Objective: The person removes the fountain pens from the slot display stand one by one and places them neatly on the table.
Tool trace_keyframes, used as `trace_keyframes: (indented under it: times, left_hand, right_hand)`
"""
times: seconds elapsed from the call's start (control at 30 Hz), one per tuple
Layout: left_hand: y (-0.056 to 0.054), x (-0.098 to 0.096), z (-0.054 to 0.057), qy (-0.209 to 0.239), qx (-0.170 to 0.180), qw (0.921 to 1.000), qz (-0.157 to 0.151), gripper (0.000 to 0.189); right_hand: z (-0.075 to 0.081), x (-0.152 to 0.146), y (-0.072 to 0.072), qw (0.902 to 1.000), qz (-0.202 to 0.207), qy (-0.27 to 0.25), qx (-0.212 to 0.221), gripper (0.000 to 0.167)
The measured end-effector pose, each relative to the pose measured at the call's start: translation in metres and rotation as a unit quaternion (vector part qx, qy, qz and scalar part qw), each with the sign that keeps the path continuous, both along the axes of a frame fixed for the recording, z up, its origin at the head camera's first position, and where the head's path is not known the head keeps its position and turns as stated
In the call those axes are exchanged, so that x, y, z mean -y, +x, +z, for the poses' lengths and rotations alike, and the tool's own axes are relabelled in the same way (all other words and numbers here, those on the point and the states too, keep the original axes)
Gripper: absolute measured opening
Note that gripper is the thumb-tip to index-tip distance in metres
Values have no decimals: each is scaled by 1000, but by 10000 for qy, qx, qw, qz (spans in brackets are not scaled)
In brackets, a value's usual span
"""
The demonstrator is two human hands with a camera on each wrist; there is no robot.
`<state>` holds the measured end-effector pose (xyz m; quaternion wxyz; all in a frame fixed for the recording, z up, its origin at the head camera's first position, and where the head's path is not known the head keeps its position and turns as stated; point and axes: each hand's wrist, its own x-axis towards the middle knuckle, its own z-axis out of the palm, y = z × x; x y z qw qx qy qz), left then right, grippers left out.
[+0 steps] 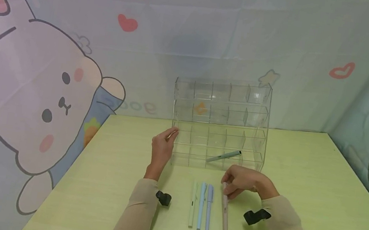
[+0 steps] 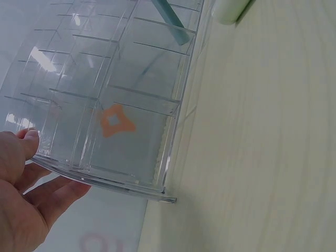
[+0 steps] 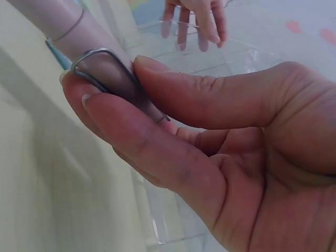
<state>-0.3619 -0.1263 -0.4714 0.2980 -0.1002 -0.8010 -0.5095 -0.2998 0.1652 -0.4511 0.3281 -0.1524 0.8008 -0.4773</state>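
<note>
My right hand [image 1: 242,179] pinches a pinkish pen [image 1: 225,215] near its capped upper end; its metal clip shows between thumb and fingers in the right wrist view. With thumb and fingers, my left hand [image 1: 163,147] grips the left side edge of a clear tiered rack [image 1: 216,137]. A dark green pen [image 1: 224,156] leans slantwise in a bottom-row compartment of the rack. Side by side on the table, left of the pinkish pen, lie a pale green pen [image 1: 192,206], a light blue pen [image 1: 201,207] and a lavender pen [image 1: 208,209].
The rack stands on a yellow-green table [image 1: 303,179] near its back edge, with several divided compartments in each tier. Behind it hangs a cloth backdrop [image 1: 245,33] printed with a rabbit and hearts. A dark wrist camera [image 1: 256,217] is strapped to the right sleeve.
</note>
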Motion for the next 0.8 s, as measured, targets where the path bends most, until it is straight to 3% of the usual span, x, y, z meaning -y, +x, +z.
trace_keyframes:
  times: [0.2, 0.43, 0.8]
  left_hand:
    - [0, 0, -1, -4, -51, 10000, -7, 20]
    - [0, 0, 0, 0, -67, 10000, 35, 20]
    - [0, 0, 0, 20, -12, 10000, 26, 20]
  right_hand:
    - [-4, 7, 2, 9999, -36, 131, -23, 25]
    - [-7, 12, 4, 9985, -6, 331, -432, 20]
    - [-10, 24, 8, 9948, -186, 716, -697, 13]
